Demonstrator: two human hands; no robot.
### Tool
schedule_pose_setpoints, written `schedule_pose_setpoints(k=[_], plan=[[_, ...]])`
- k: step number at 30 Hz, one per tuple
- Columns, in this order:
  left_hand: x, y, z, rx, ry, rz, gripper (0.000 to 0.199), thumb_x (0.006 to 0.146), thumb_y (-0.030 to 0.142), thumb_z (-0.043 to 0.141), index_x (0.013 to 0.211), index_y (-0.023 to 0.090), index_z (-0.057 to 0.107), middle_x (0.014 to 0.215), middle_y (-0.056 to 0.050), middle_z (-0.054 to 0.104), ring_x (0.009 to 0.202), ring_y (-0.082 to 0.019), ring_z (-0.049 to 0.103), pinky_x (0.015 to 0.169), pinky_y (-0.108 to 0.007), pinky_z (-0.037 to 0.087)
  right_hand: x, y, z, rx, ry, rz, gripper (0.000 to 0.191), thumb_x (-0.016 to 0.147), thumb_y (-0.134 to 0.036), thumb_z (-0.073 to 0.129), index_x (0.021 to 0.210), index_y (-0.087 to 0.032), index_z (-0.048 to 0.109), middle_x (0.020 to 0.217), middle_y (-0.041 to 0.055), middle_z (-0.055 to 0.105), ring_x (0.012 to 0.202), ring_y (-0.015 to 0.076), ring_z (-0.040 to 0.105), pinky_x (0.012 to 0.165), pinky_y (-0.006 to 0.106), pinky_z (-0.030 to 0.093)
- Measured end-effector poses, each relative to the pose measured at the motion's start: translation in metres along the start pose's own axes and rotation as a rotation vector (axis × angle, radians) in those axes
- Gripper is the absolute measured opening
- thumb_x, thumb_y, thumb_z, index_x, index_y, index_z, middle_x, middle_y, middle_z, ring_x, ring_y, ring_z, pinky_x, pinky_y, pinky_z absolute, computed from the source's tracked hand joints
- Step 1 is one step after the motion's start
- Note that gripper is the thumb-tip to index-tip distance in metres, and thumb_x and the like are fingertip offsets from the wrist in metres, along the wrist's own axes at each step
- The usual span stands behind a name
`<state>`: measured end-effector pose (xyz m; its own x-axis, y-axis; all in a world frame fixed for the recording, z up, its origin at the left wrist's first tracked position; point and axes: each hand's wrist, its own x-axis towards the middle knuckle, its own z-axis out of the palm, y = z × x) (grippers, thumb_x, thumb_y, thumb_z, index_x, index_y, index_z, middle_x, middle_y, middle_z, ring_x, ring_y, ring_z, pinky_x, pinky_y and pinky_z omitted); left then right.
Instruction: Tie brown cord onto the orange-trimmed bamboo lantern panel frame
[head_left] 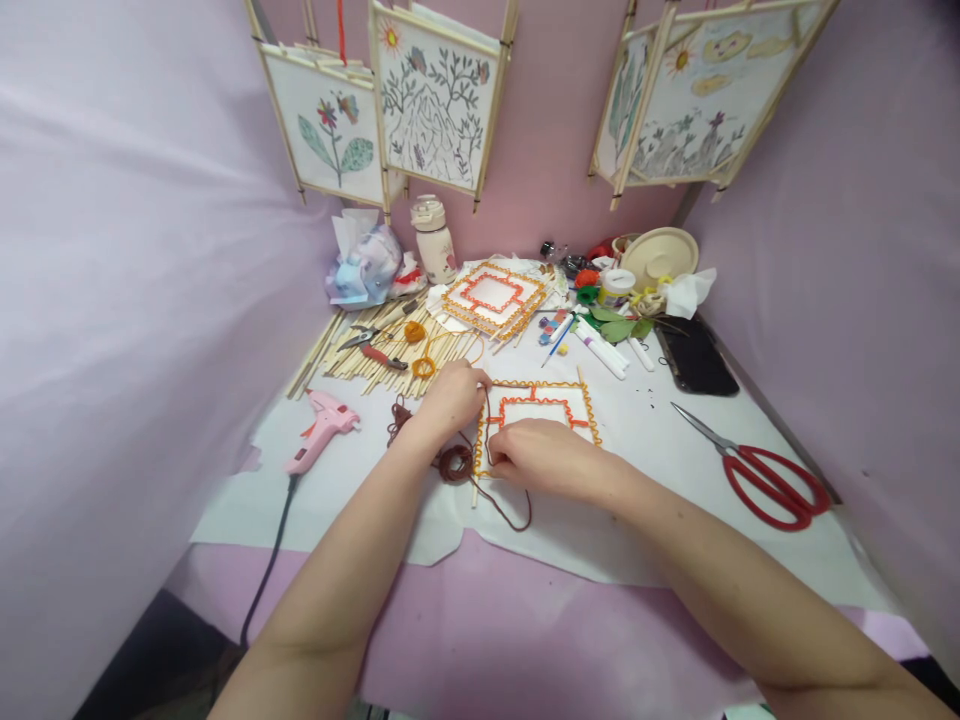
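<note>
A square stick frame (590, 400) wrapped in yellow-orange cord, with a smaller orange-red square inside, lies flat on the white-covered table (360, 510). My left hand (452, 397) is closed at the frame's upper left corner, pinching the dark brown cord (487, 425). Over the frame's lower left part, my right hand (536, 458) is closed around the same cord, its fingertips near the left side. The brown cord's coil (455, 463) rests left of the frame, and a loop of it curves below my right hand. Both hands partly hide the frame.
A pink glue gun (322, 430) with a black cable lies left, near pliers (375, 350) on wooden sticks (315, 355). Red-handled scissors (772, 485) and a black phone (697, 357) are right. Behind are another decorated frame (495, 300), a bottle (435, 245) and hanging lanterns (435, 110).
</note>
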<state>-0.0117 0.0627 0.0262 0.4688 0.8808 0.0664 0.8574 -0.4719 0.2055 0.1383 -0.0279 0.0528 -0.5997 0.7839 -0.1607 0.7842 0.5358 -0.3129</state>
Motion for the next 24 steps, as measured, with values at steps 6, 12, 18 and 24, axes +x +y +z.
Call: schedule_pose_setpoints(k=[6,12,18,24], plan=[[0.000,0.001,0.002,-0.005,0.008,0.011,0.036,0.082,0.013,0.043,0.096,0.020,0.075,0.090,-0.010,0.061,0.092,-0.023,0.057,0.088,-0.034,0.044,0.000,0.000,0.002,0.004,0.014,-0.002,0.020,0.083,-0.022,0.048,0.075,-0.018,0.066,0.075,0.0061,0.069,0.068,0.0174,0.060,0.053,0.026,0.026],[0.001,-0.001,0.005,0.006,0.007,0.023,0.035,0.083,0.014,0.044,0.096,0.020,0.075,0.089,-0.010,0.059,0.091,-0.023,0.056,0.088,-0.035,0.044,-0.001,0.008,-0.006,0.058,0.078,0.026,0.018,0.083,-0.021,0.051,0.072,-0.018,0.065,0.074,0.0048,0.068,0.066,0.0153,0.057,0.053,0.026,0.025],[-0.002,0.002,0.001,-0.029,0.011,0.019,0.023,0.081,0.025,0.054,0.091,0.018,0.074,0.088,-0.010,0.059,0.092,-0.024,0.056,0.087,-0.035,0.044,-0.005,0.018,-0.020,0.213,0.169,0.082,0.017,0.083,-0.019,0.052,0.071,-0.019,0.064,0.068,-0.0002,0.064,0.060,0.0106,0.050,0.056,0.024,0.026],[-0.003,0.002,0.004,-0.007,-0.018,0.011,0.024,0.076,0.018,0.057,0.096,0.017,0.070,0.092,-0.010,0.058,0.095,-0.025,0.055,0.088,-0.035,0.044,-0.009,0.022,-0.025,0.235,0.170,0.052,0.014,0.082,-0.019,0.056,0.069,-0.019,0.062,0.065,-0.0021,0.062,0.059,0.0094,0.047,0.055,0.024,0.024]])
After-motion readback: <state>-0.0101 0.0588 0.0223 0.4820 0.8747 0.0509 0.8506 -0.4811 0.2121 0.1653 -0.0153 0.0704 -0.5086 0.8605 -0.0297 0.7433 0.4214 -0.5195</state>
